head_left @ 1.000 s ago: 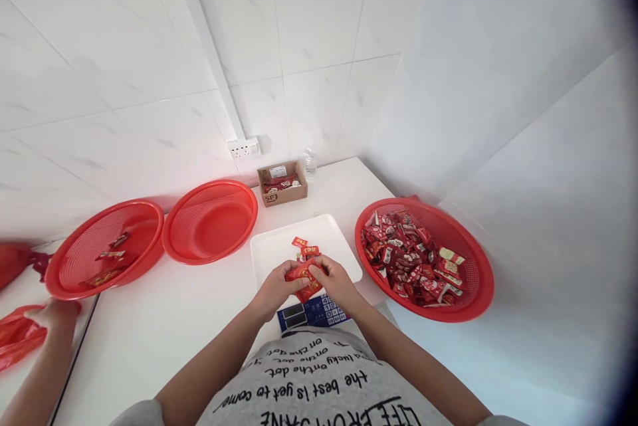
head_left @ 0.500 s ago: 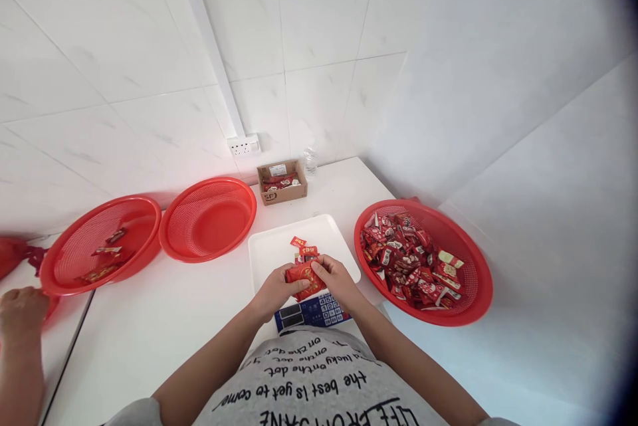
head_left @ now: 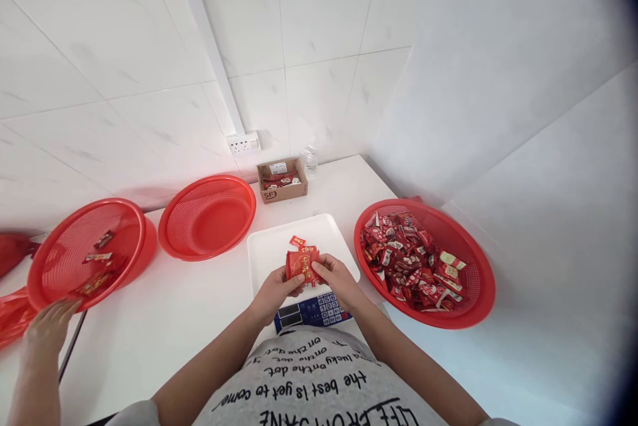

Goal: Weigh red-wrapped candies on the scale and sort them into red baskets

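Observation:
A small red pouch (head_left: 303, 262) with gold print is held up over the weighing scale's white tray (head_left: 268, 246). My left hand (head_left: 278, 290) grips its left side with the thumb in front. On its right side my right hand (head_left: 337, 278) pinches the edge. A small red packet (head_left: 297, 240) lies on the tray just behind the pouch, and more red packets there are partly hidden by it. The scale's blue keypad panel (head_left: 312, 312) shows below my hands.
A red basket (head_left: 476, 260) full of red wrapped packets stands at right. Two red baskets, one bare inside (head_left: 209, 216) and one with several packets (head_left: 64, 246), stand at left. A co-worker's hand (head_left: 50, 329) touches the latter's rim. A cardboard box (head_left: 283, 195) of packets sits behind.
The pouch in my hands has been turned more upright, with its printed front showing. At left, the co-worker's hand has moved onto the basket rim, and that basket has shifted left and tilted.

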`<state>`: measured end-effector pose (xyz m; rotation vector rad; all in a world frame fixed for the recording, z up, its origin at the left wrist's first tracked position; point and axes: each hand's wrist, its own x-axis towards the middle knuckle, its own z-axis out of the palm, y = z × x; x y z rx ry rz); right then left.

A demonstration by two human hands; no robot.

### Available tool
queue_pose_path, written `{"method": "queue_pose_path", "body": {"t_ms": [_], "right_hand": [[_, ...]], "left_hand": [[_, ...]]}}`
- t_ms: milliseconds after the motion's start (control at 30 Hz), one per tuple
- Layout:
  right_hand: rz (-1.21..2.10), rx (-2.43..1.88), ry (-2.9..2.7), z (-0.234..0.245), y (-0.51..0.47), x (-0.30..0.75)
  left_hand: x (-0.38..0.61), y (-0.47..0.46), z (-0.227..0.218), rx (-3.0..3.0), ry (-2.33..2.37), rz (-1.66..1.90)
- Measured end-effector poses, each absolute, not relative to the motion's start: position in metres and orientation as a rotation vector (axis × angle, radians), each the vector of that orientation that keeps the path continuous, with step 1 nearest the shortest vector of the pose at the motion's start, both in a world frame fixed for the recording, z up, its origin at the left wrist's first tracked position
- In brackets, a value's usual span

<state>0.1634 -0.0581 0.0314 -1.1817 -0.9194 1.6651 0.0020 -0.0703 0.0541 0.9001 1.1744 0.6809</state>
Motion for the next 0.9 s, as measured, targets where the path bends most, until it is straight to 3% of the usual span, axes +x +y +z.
{"method": "queue_pose_path", "body": {"t_ms": [167,300,500,667,900], "right_hand": [[1.651,-1.169,-0.968,0.030,-0.062,0.161],[1.633,-1.278,-1.070,0.028,-0.058,0.171],[1.007,-1.569,-1.276,0.010,-0.043,0.225],[0.427,-1.790,-1.604,-0.018,-0.049,0.262],[0.365,-1.838,-1.802,-0.038,-0.060,0.264]], "left_hand": [[0.011,-0.075,0.050,0.786,1.145,0.754],[-0.005,-0.054,0.051,0.627,1.199,1.009],[-0.078,0.004,0.067,0.647,1.434,1.298],[-0.071,0.000,0.052,0.969,1.557,1.080],[0.000,0.011,0.022,1.698,1.426,0.586]]}}
